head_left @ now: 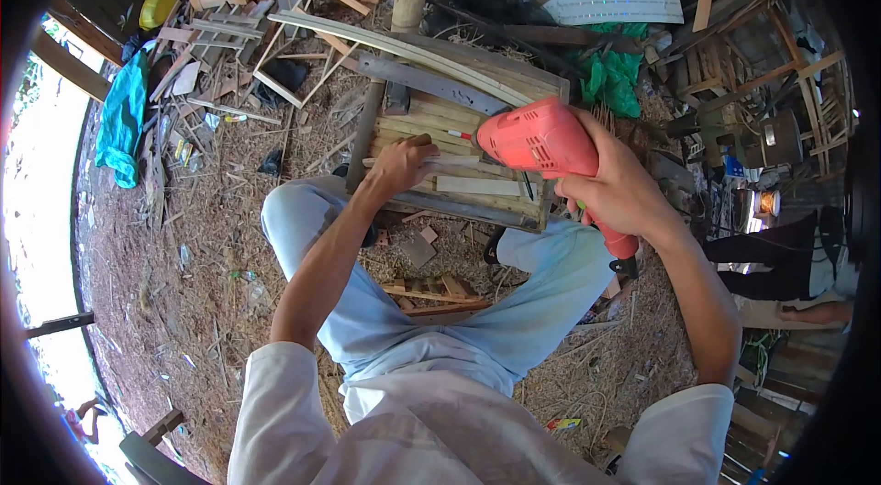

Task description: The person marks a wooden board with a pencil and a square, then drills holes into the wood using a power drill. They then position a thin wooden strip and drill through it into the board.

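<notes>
My right hand (pixel 610 182) is clenched round the handle of a red power drill (pixel 543 134), which I hold above the right part of the slatted wooden bench (pixel 459 209), its body tilted and its nose turned towards the bench's middle. The lower end of the handle hangs out past the bench's right side, over my knee. My left hand (pixel 404 164) is on the left part of the bench, fingers bent over a thin wooden strip (pixel 451 160) that lies across the slats; I cannot tell whether I am pinching it or only pressing it down. A short pale wooden piece (pixel 478 186) lies nearer me on the bench, apart from my fingers, with a slim dark stick (pixel 528 186) just beyond its right end. At the drill's nose, over the bench, is a slim red-and-white item (pixel 459 134), too small for me to name. A long grey flat strip (pixel 431 84) crosses the far part of the bench, and a long pale batten (pixel 404 48) runs slantwise beyond it, reaching out past the bench's far left corner. Left of the bench, a light wooden frame (pixel 280 89) rests among scraps, while green plastic (pixel 613 86) lies past its far right corner. Well to the right of the bench another person (pixel 780 246) is partly visible, in dark legwear. My knees are bent on the bench's near side, with wood offcuts (pixel 436 297) on the ground between my legs
</notes>
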Motion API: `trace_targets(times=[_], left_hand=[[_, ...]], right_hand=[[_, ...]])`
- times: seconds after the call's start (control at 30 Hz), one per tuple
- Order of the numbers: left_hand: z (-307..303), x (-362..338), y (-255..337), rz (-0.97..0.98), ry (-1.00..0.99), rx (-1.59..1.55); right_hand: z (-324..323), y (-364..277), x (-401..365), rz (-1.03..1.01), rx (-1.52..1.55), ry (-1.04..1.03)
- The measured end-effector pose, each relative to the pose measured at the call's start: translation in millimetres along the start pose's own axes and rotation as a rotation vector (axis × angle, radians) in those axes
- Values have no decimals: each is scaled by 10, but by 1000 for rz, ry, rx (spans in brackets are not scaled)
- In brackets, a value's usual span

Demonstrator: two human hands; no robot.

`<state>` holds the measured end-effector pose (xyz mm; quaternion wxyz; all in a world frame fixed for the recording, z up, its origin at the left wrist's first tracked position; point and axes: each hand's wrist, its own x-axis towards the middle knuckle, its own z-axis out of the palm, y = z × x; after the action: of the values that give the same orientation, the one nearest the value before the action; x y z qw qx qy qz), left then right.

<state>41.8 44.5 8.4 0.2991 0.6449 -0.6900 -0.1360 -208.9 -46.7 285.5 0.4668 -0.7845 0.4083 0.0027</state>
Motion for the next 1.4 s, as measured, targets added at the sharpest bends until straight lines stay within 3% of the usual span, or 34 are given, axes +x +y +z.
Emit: trace_targets(times=[0.1, 0.2, 0.33, 0.53, 0.7, 1.4], left_hand=[[54, 10, -67, 152, 73, 127], [117, -28, -90, 145, 54, 43], [133, -41, -66, 52, -30, -26], [157, -39, -82, 63, -19, -47], [119, -58, 4, -102, -35, -19], [108, -53, 30, -133, -35, -10]], right_hand=[[72, 17, 42, 10, -1, -30], [135, 77, 90, 22, 8, -56], [180, 118, 130, 35, 7, -89], [200, 45, 161, 66, -9, -106], [198, -11, 167, 87, 18, -108], [223, -46, 207, 53, -60, -119]])
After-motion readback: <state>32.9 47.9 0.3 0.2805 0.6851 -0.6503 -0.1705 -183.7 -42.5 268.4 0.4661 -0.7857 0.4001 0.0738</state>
